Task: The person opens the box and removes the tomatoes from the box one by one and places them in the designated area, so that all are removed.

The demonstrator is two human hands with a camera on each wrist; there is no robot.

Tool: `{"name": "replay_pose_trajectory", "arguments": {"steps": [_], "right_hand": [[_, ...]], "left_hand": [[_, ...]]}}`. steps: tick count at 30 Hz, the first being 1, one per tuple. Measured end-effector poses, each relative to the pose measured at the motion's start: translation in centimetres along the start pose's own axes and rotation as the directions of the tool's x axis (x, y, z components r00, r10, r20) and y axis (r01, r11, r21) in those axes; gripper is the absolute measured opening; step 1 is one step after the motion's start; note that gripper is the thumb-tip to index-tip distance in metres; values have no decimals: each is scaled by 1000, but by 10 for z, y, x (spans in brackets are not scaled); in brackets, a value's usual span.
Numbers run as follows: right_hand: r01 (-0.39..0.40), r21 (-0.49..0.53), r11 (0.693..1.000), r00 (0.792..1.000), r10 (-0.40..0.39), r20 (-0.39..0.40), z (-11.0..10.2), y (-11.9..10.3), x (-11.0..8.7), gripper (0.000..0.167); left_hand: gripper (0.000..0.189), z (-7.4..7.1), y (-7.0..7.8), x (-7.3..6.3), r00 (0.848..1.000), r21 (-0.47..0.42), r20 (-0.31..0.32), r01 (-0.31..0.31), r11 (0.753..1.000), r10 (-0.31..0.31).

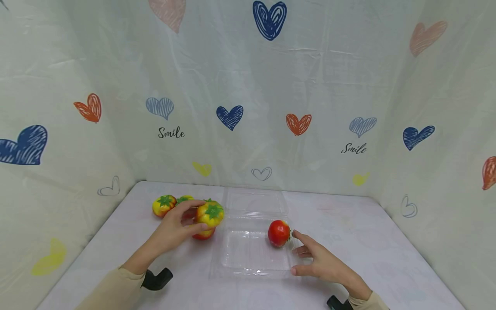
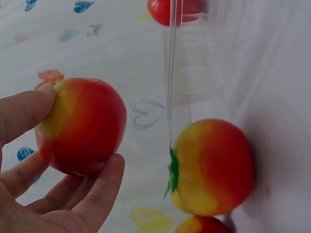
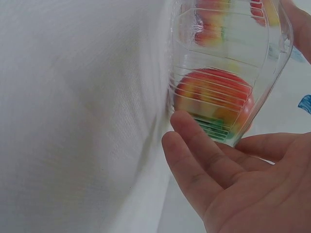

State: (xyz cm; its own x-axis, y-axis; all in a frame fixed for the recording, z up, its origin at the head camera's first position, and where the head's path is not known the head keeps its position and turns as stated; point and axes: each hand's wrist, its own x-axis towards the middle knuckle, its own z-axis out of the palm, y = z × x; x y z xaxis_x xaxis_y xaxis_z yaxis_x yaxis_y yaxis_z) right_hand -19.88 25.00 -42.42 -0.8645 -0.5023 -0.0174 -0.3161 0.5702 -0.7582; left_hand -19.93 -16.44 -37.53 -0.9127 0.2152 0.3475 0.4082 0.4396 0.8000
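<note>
My left hand (image 1: 174,231) grips a red-and-yellow toy tomato (image 1: 209,214) with a green leafy top, raised over the table left of a clear plastic box (image 1: 241,257). In the left wrist view, the thumb and fingertips hold this tomato (image 2: 92,126) from its sides. A red tomato (image 1: 278,233) lies inside the box at its right side, its green top facing right. My right hand (image 1: 321,260) is at the box's right wall with its fingers extended. Fingertips in the right wrist view (image 3: 181,121) lie against or very close to that wall; contact is hard to tell.
Below the held tomato, another tomato (image 1: 204,235) sits on the table (image 1: 186,280) by the box's left wall. Two more, one yellow-red (image 1: 162,206) and one partly hidden (image 1: 184,198), are farther back left. The box's lid (image 1: 255,202) lies open toward the heart-printed curtain (image 1: 329,86).
</note>
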Motion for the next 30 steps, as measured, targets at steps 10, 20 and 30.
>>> {"name": "replay_pose_trajectory", "arguments": {"steps": [10, 20, 30], "right_hand": [[-14, 21, 1000, 1000, 13, 7, 0, -1, -1, 96], [-9, 7, 1000, 1000, 9, 2, -1, -2, 0, 96], [-6, -1, 1000, 1000, 6, 0, 0, -2, -1, 96]], "left_hand": [[61, -20, -13, -6, 996, 19, -54, 72, 997, -71], [58, -33, -28, -12, 991, 91, -123, 63, 994, -52], [54, -42, -40, -17, 989, 97, -136, 76, 992, -62]]}}
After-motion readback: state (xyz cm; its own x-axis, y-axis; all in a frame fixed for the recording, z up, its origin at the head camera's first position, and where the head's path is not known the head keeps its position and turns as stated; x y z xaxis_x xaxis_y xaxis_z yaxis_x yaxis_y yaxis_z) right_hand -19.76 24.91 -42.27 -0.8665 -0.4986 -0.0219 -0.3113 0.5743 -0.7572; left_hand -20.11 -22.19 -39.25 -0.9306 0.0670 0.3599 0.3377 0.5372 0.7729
